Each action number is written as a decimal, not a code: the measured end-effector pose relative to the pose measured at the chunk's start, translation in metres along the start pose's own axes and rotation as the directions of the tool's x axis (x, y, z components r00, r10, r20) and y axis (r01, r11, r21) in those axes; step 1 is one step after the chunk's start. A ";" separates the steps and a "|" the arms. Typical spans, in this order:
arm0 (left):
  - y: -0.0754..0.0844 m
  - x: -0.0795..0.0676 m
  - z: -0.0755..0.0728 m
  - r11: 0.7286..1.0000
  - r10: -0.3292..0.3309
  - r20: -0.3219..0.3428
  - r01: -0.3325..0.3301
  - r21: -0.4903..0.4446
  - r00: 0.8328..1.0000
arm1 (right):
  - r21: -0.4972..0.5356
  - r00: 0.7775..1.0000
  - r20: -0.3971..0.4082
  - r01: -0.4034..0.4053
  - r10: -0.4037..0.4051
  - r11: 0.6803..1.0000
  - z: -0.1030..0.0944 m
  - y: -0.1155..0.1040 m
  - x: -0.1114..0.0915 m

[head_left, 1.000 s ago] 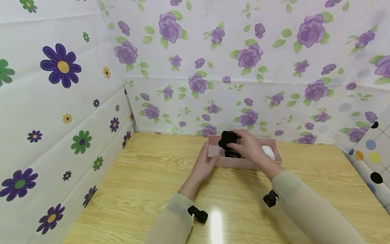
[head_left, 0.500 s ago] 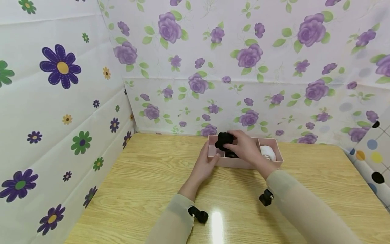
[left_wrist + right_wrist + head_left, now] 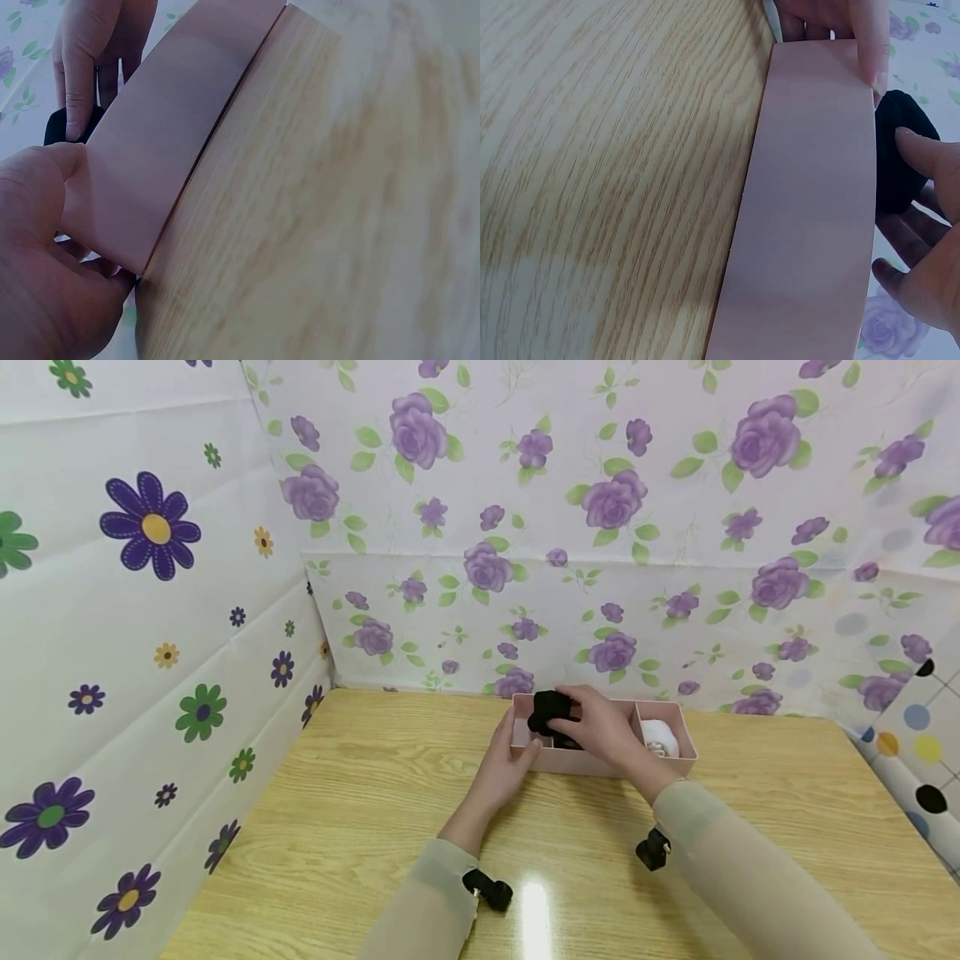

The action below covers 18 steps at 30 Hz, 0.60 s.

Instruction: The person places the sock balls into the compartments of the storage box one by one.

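A long pink divided box point(image 3: 581, 762) stands on the table close to the back wall. My left hand point(image 3: 504, 766) grips its left end, with the thumb at the front corner; the left wrist view shows fingers point(image 3: 105, 268) curled round the end wall. My right hand point(image 3: 603, 727) pinches a matte black bundle point(image 3: 548, 711), cloth-like, over the left part of the box at the first divider. In the right wrist view the black bundle point(image 3: 900, 154) shows just past the rim, between thumb and fingers. Another dark thing point(image 3: 567, 742) lies beneath the hand, mostly hidden.
In the box's right compartment lies a white rounded thing point(image 3: 660, 737) with a pale ridged part at its front. Wood-grain table point(image 3: 360, 827) spreads in front and to both sides. Flowered sheets point(image 3: 480, 568) hang behind and at the left.
My right hand has shifted left and slightly down with the black bundle, from the middle compartment toward the left one. More of the white thing shows. The left hand keeps its place.
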State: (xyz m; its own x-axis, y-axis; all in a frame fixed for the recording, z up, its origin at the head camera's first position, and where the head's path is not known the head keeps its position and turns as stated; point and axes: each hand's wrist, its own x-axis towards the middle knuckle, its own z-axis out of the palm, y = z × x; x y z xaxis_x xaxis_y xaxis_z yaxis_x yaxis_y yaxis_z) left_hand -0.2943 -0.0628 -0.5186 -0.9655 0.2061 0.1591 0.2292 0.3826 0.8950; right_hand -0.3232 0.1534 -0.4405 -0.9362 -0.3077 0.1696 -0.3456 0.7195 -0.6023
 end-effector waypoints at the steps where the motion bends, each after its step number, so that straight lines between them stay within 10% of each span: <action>1: 0.000 0.000 0.000 1.000 0.002 0.000 -0.002 -0.001 1.000 | 0.003 1.000 0.000 0.001 -0.001 1.000 0.000 0.000 0.000; 18: 0.000 0.005 -0.009 0.997 0.068 -0.013 -0.067 0.035 0.998 | 0.024 0.999 0.024 -0.026 0.025 0.999 -0.006 -0.005 -0.006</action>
State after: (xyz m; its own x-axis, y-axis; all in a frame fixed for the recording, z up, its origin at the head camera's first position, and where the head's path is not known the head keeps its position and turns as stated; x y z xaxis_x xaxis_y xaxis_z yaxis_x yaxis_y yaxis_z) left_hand -0.2999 -0.0703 -0.5143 -0.9493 0.2198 0.2248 0.2977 0.3988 0.8674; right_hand -0.3164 0.1560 -0.4338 -0.9429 -0.3043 0.1357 -0.3198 0.7120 -0.6251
